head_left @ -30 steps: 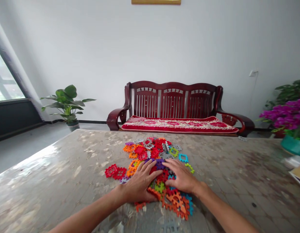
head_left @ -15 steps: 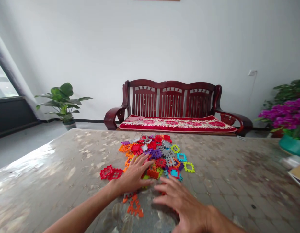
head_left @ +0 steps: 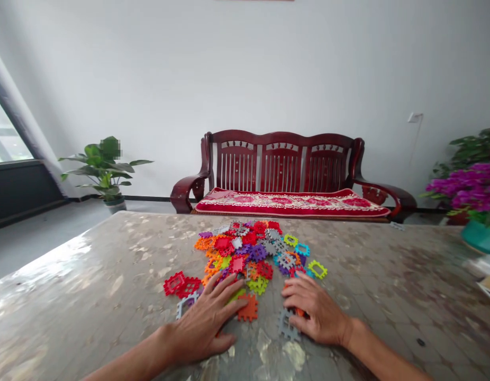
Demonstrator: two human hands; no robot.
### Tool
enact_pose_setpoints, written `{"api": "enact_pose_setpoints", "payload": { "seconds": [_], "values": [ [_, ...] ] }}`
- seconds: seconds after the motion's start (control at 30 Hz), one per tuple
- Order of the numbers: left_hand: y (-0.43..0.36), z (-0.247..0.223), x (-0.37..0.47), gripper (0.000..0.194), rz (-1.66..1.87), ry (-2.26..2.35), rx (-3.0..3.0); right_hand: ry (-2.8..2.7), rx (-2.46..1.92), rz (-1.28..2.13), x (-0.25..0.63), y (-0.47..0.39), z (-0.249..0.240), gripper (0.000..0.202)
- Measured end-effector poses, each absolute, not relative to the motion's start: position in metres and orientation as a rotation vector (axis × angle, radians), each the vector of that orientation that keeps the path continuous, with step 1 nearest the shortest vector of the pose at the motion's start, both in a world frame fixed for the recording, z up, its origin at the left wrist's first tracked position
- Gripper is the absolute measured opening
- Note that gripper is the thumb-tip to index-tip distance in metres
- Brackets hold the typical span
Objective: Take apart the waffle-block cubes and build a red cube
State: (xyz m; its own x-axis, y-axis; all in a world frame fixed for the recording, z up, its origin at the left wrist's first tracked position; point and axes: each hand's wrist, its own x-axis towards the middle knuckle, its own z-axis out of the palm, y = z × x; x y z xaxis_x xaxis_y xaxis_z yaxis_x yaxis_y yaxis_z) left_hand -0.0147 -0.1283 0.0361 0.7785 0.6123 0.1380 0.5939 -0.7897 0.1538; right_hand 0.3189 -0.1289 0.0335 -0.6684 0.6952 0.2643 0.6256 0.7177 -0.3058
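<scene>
My left hand [head_left: 213,315] lies palm down with its fingers spread over the near left side of a heap of toothed plastic building tiles [head_left: 256,251]. An orange tile [head_left: 248,308] lies by its fingertips, and a pale grey tile [head_left: 186,304] shows beside its wrist side. On the right, my right hand [head_left: 318,309] rests with bent, parted fingers over a few tiles at the heap's edge. A grey tile [head_left: 288,325] and a bit of orange show under that hand. Two red tiles [head_left: 182,284] sit left of the heap.
The heap lies on a patterned table [head_left: 90,296]. Behind stands a dark red wooden bench [head_left: 279,164] with a red cushion. A potted plant [head_left: 106,166] is at left; purple flowers in a teal pot [head_left: 483,235] stand at right. A small dark spot [head_left: 420,342] marks the table.
My left hand has drawn back toward me over the tiles. My right hand has moved right and forward to the heap's edge. Some tiles have shifted, including the orange and grey ones near me.
</scene>
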Motion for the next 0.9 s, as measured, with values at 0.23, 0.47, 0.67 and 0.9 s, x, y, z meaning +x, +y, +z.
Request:
{"api": "enact_pose_setpoints", "payload": {
  "seconds": [0.23, 0.47, 0.67, 0.9],
  "values": [
    [-0.105, 0.032, -0.044, 0.037, 0.417, 1.040, 3.042, -2.301, -1.204, 0.025, 0.360, -0.099, 0.013, 0.016],
    [-0.074, 0.031, -0.047, 0.033, 0.586, 1.202, 3.109, -2.100, -1.517, -0.249, 0.359, -0.081, 0.006, 0.033],
    [-0.065, 0.026, -0.037, 0.037, 0.697, 1.339, 3.066, -2.130, -1.728, -0.177, 0.349, -0.069, 0.008, 0.051],
    [-0.045, 0.025, -0.056, 0.039, 0.696, 2.059, 2.522, -2.061, -1.667, -0.099, 0.359, -0.057, 0.013, 0.039]
  ]
}}
